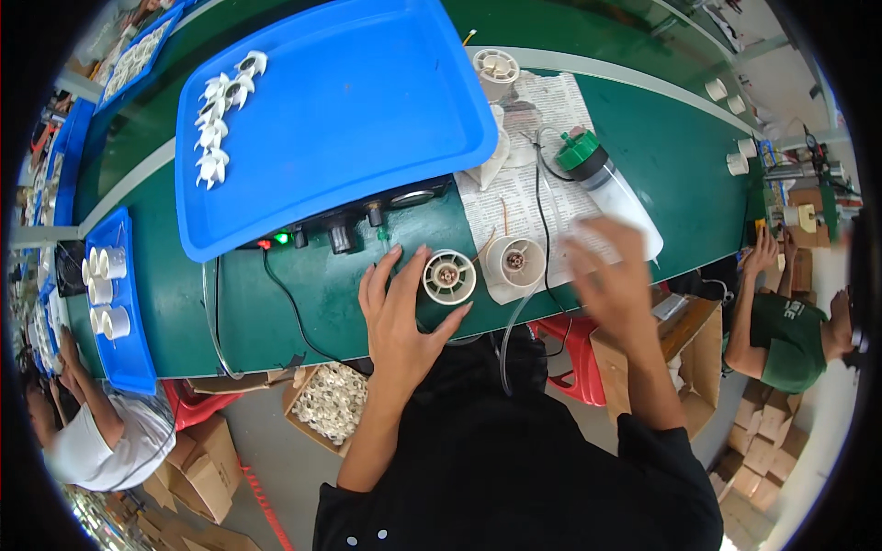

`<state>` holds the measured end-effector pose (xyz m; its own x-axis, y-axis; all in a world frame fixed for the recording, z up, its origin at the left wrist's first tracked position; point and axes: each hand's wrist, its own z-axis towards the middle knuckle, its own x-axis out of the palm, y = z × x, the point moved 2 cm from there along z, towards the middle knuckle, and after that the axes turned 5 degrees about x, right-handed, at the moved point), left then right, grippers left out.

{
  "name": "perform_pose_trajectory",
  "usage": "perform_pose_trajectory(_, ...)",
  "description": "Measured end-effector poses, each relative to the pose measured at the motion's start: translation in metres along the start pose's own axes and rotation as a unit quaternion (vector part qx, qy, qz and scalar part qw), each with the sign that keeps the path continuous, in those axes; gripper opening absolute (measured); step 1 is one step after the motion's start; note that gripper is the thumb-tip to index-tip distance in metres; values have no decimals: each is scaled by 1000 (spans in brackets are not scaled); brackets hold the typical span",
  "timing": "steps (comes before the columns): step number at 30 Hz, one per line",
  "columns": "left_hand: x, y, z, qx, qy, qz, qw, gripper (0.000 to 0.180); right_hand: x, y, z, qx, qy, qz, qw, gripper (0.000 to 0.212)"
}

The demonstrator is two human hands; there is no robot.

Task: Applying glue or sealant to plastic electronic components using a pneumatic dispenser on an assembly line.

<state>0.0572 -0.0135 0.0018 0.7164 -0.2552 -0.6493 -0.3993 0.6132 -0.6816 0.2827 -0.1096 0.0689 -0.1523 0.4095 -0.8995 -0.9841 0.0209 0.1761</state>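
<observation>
My left hand (401, 317) is open, fingers apart, around the left side of a round white plastic housing (449, 277) with a spoked inside. Its thumb and index fingertip are close to the rim; whether they touch it I cannot tell. A second white housing (514, 262), cup-shaped with a copper-coloured centre, stands just to the right on a newspaper sheet (505, 207). My right hand (611, 275), smeared by motion, is right of that cup, beside a translucent bottle (625, 204) with a green cap (578, 150). What its fingers hold is not discernible.
A large blue tray (349, 101) with several white finned parts (213, 129) sits over a black device (342, 234). Another white housing (496, 69) stands behind the newspaper. Cables and tubing cross the table edge. Left, a blue tray (133, 354) carries white cups. People work at both sides.
</observation>
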Motion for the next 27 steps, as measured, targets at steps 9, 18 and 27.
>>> perform_pose_trajectory(9,-1,0,-1,16,12,3,1000,73,24,-83,27,287,114,-23,951,70)
perform_pose_trajectory(18,0,4,-11,31,21,-7,999,79,-37,-103,28,257,-95,123,954,50)
perform_pose_trajectory(27,1,9,-7,28,-15,-36,999,64,-16,-10,88,5,-32,830,556,88)
